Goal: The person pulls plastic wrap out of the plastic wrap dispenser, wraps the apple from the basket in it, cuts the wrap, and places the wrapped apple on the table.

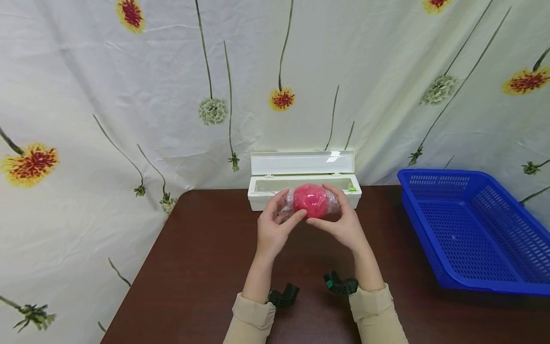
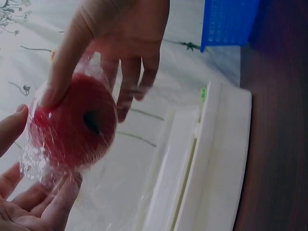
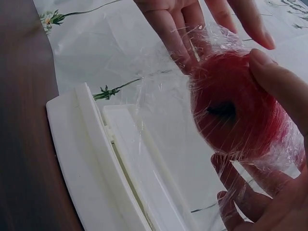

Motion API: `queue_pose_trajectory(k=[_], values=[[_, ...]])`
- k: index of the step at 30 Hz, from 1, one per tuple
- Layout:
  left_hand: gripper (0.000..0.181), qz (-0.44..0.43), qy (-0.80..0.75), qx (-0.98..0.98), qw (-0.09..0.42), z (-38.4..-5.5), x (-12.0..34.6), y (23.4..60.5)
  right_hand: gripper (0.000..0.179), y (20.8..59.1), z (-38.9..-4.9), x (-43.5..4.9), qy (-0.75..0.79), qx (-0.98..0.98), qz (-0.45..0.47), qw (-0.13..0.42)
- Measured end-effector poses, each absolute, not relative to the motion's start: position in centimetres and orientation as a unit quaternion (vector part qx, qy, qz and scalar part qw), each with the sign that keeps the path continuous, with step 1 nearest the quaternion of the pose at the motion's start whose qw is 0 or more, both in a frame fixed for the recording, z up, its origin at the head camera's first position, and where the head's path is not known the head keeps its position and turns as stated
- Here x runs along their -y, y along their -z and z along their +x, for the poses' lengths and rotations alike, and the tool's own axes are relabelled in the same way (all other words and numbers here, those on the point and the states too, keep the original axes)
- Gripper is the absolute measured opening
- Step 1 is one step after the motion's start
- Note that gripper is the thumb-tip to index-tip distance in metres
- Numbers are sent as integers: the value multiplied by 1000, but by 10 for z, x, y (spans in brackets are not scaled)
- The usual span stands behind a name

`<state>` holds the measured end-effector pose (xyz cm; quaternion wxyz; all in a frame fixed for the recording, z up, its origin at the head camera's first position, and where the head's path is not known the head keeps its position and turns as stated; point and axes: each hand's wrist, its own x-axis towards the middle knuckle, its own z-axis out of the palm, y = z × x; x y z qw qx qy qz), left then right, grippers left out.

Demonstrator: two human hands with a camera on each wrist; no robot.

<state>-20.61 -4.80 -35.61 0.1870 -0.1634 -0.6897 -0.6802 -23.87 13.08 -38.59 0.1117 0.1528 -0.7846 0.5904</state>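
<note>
Between both hands, a red apple (image 1: 310, 200) is held up in front of the white box, bundled in clear plastic wrap (image 1: 333, 202). My left hand (image 1: 273, 230) grips its left side, thumb across the front and fingers behind in the film. From the right, my right hand (image 1: 347, 225) holds the other side with thumb and fingers. The dark hollow of the apple (image 2: 86, 125) shows through stretched film in the left wrist view. In the right wrist view, loose wrap (image 3: 166, 96) spreads away from the apple toward the box.
A white cling film box (image 1: 261, 203) stands at the table's back edge, its lid (image 1: 279, 164) raised, with a green tab (image 1: 352, 189) at its right end. A blue plastic basket (image 1: 423, 239) sits on the right of the brown table (image 1: 193, 267). A flowered curtain (image 1: 172, 95) hangs behind.
</note>
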Motion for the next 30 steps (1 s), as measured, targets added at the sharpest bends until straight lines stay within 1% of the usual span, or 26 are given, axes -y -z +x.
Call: queue_pose_trajectory(k=[6, 14, 18, 25, 30], values=[[46, -156, 655, 708, 214, -205, 55, 355, 79, 386, -238, -130, -590, 789, 134, 106], [29, -150, 636, 715, 249, -207, 63, 356, 79, 386, -237, -131, -586, 792, 135, 109], [23, -157, 635, 710, 261, -208, 65, 357, 79, 387, -236, -132, -583, 794, 136, 106], [17, -137, 666, 682, 269, -217, 72, 365, 79, 387, -237, -136, -581, 797, 137, 95], [15, -140, 665, 675, 287, -216, 77, 362, 78, 389, -238, -140, -585, 792, 146, 89]])
